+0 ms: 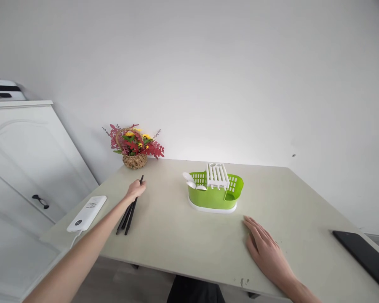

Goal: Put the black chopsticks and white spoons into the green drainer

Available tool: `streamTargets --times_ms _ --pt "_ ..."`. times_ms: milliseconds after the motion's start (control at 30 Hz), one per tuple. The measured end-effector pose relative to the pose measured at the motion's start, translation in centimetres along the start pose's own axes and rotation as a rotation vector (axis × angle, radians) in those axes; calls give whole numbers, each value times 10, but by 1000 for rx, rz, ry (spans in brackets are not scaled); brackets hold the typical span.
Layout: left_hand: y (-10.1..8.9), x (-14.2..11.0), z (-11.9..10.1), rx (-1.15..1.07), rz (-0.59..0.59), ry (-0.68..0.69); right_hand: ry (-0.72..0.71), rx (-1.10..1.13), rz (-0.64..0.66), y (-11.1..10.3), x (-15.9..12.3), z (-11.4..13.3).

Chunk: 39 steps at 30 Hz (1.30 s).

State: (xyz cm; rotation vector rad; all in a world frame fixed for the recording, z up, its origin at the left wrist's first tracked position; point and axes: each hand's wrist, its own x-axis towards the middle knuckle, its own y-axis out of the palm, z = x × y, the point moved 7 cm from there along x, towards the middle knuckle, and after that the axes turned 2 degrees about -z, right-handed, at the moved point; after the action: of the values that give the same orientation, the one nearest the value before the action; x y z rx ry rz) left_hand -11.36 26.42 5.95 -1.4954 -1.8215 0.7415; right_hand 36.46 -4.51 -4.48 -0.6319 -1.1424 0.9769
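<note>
While your left hand (137,188) is closed around a bundle of long, thin black sticks (130,216) over the left part of the pale, smooth-topped desk (177,235), mind that side first: a white, rectangular power bank with rounded corners (87,213) lies left of your left forearm (97,227), its thin white cable (76,237) running toward the near edge, so a raised arm is safer around both. Your fingers grip the sticks near their far ends, and the near ends fan apart; whether those touch the desk, this view cannot tell. A hold closer to the middle, with the ends squared, should steady the bundle better. Beyond that hand stands a round, brown woven basket (134,161) of red and yellow flowers (131,145), whose spreading sprays deserve room. Near the desk's middle is an oval green plastic caddy (210,198), with white spoons (191,184) in its left end and a white slatted rack (218,184) across its top. Your right hand (262,248) lies palm down, fingers extended, gripping nothing visible, near enough to steady the caddy. Farthest right lies a flat, black rectangular slab (363,252), well apart from the sticks.
</note>
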Motion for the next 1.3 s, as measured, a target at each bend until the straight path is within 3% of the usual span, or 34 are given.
streamTargets --times_ms 100,233,567,700,800,900,967,1100,1300 --pt "2 -13 19 116 -46 -47 2 2 -3 0 -1 0" --pt "5 -24 26 214 -97 -11 -11 5 1 2 -1 -1" --pt "34 -44 5 249 -151 295 -15 8 -1 1 -3 -1" --pt "31 -52 -7 223 -193 370 -10 10 -2 -1 -2 0" --pt "13 -62 -39 189 -234 477 -4 15 7 -1 -1 0" --pt "-15 -83 -101 33 -324 711 8 25 -1 -3 0 1" --pt "-27 -97 -143 -103 -323 823 13 30 -9 -5 1 3" --pt "-9 -117 -209 -145 -19 1001 8 30 3 -5 3 5" --pt "34 -129 -241 55 302 1152 2 22 -6 -2 4 4"
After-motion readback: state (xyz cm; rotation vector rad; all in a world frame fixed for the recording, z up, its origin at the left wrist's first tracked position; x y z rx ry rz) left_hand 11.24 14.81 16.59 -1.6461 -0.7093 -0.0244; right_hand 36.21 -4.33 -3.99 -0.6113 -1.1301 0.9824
